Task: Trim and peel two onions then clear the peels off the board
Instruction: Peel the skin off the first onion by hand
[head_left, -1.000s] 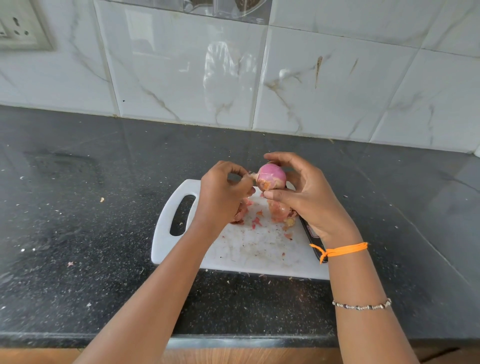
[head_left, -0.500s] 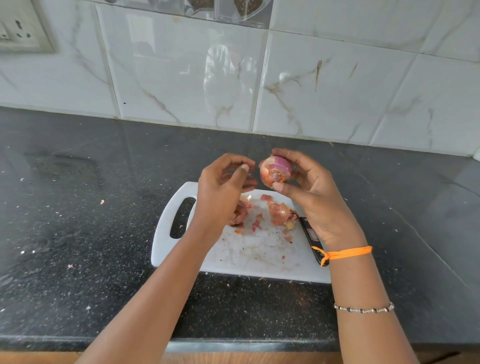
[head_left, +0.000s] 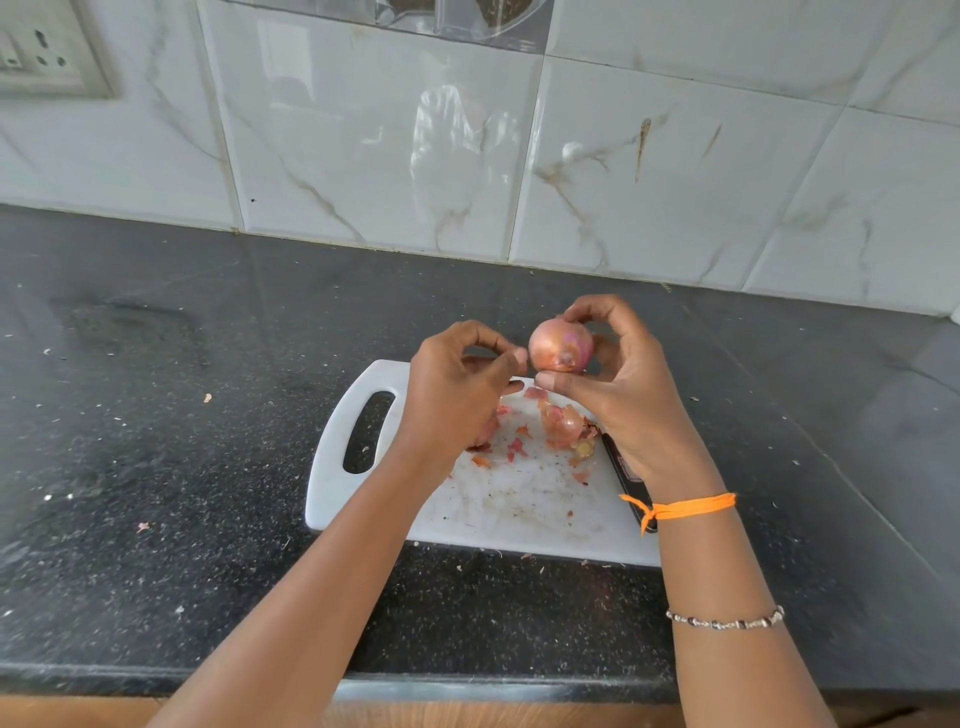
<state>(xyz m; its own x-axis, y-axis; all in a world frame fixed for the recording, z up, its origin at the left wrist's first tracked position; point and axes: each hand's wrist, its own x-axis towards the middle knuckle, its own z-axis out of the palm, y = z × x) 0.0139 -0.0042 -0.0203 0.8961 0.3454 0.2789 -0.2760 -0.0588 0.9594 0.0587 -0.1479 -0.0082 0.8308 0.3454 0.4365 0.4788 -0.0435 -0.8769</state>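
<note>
Head view. Right hand (head_left: 623, 395) grips the onion (head_left: 561, 345) between thumb below and fingertips on top, raised above the far edge of the cutting board (head_left: 519, 514), likely so loosened skin drops onto it. A nubby end faces the camera. The onion is round and smooth; papery tan skin covers most of it, with a glossy purple patch bared.

Left hand (head_left: 452, 395) is curled, thumb tip just beside the onion, probably picking at skin; whether it pinches a flake, cannot tell.

Thin, curled peels (head_left: 561, 423) lie on the scuffed white plastic board. A dark knife (head_left: 626, 478) lies at its right edge, mostly hidden by the wrist. Speckled black stone surface (head_left: 156, 415).
</note>
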